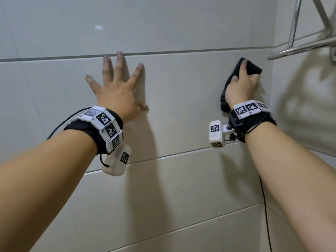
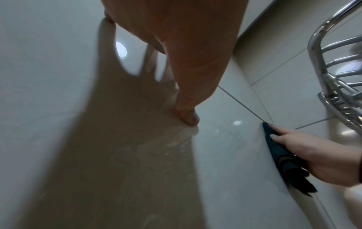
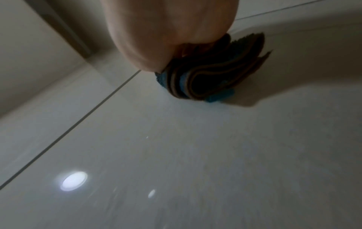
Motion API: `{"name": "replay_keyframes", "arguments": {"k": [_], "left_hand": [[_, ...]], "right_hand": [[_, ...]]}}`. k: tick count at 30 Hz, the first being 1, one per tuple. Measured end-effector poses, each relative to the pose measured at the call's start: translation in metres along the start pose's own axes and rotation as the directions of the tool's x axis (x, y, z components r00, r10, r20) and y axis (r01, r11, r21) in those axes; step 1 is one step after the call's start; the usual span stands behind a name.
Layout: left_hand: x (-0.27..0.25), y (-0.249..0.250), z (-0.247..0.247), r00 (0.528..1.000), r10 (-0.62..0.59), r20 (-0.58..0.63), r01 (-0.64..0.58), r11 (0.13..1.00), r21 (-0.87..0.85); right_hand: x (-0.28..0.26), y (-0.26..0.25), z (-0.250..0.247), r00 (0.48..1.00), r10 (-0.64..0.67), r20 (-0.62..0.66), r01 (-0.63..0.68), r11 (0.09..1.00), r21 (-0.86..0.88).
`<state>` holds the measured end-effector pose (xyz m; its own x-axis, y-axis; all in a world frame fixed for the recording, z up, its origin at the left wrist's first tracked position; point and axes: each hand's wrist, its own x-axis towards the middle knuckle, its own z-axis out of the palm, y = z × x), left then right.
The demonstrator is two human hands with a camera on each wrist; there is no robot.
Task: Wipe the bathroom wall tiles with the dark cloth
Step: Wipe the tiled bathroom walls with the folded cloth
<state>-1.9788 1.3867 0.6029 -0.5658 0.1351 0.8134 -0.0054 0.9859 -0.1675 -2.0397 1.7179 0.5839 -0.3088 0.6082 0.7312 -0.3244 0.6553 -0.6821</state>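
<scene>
Pale glossy wall tiles [image 1: 181, 99] with thin dark grout lines fill the view, meeting a second tiled wall at a corner just right of the right hand. The left hand [image 1: 118, 90] lies flat against the tiles with all fingers straight and spread wide, holding nothing; its middle fingertip reaches the grout line above it, and its shadow falls on the tile below the wrist. The right hand [image 1: 241, 84] presses the dark cloth [image 1: 253, 67] against the same row of tiles, well apart from the left hand, with its fingers over the folded wad and the thumb hooked round the cloth's left edge. The cloth shows above the fingertips and trails down past the wrist along the wall; the right wrist view shows it folded in several layers with blue and brownish edges. Above and right of the right hand, a chrome wire rack [image 1: 298, 46] is mounted on the side wall.
</scene>
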Motion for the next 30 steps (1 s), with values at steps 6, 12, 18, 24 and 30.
{"name": "replay_keyframes", "arguments": {"k": [6, 12, 18, 24, 30], "left_hand": [[0.0, -0.003, -0.001, 1.0, 0.021, 0.003, -0.021, 1.0, 0.014], [-0.004, -0.025, -0.004, 0.994, 0.108, -0.032, -0.107, 0.994, 0.037], [-0.009, -0.049, -0.011, 0.987, 0.157, 0.028, -0.159, 0.984, 0.085], [-0.013, -0.043, -0.008, 0.981, 0.163, 0.104, -0.174, 0.979, 0.104], [-0.013, -0.042, -0.002, 0.984, 0.128, 0.127, -0.143, 0.983, 0.114]], "right_hand": [[-0.049, -0.051, 0.018, 0.94, -0.335, 0.066, 0.34, 0.935, -0.098], [-0.091, -0.08, 0.032, 0.868, -0.468, 0.167, 0.484, 0.873, -0.065], [-0.132, -0.087, 0.036, 0.769, -0.566, 0.299, 0.61, 0.788, -0.077], [-0.217, -0.086, 0.053, 0.651, -0.656, 0.382, 0.707, 0.707, 0.01], [-0.245, -0.085, 0.053, 0.647, -0.633, 0.424, 0.709, 0.704, -0.032]]}}
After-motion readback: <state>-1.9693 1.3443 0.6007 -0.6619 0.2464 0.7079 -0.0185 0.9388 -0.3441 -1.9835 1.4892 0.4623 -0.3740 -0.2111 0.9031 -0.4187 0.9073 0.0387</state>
